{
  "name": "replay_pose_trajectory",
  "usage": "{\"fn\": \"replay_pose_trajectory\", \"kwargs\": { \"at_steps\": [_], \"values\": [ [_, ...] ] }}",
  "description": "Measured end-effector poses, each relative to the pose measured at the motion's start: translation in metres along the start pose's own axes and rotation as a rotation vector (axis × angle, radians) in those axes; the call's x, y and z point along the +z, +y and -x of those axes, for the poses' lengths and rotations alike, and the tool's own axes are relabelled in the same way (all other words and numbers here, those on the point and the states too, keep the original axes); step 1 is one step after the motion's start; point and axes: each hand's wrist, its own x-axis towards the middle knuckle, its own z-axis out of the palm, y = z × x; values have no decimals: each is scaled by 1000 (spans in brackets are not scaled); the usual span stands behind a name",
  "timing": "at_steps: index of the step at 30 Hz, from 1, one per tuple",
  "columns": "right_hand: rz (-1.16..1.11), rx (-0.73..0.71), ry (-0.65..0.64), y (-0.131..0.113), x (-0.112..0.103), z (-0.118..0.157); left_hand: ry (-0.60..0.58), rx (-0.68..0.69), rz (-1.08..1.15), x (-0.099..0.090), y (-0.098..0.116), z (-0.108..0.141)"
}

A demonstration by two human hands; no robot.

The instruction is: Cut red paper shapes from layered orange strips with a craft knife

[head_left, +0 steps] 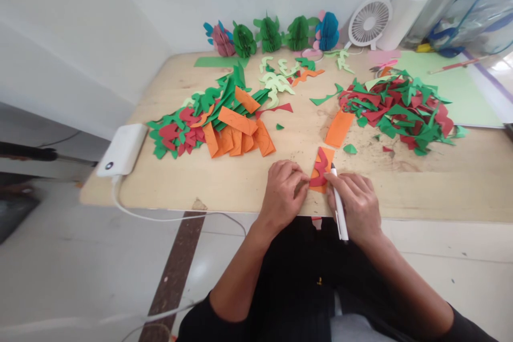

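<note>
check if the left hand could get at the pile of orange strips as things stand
Probably yes: the pile of orange strips lies ahead and leftward, with nothing standing between, though the left hand would have to leave the red cutout.

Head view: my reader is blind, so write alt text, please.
A person's right hand holds a white pen beside a red cutout on orange paper; the left hand rests at the paper's edge. Red and green scraps lie beyond.
</note>
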Motion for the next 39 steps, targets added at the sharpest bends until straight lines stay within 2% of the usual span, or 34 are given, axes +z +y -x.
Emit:
{"fn": "replay_pose_trajectory", "kwargs": {
  "at_steps": [39],
  "values": [
    [-4, 4, 2, 0, 0, 1, -9, 7, -23, 0, -1, 1]
  ]
}}
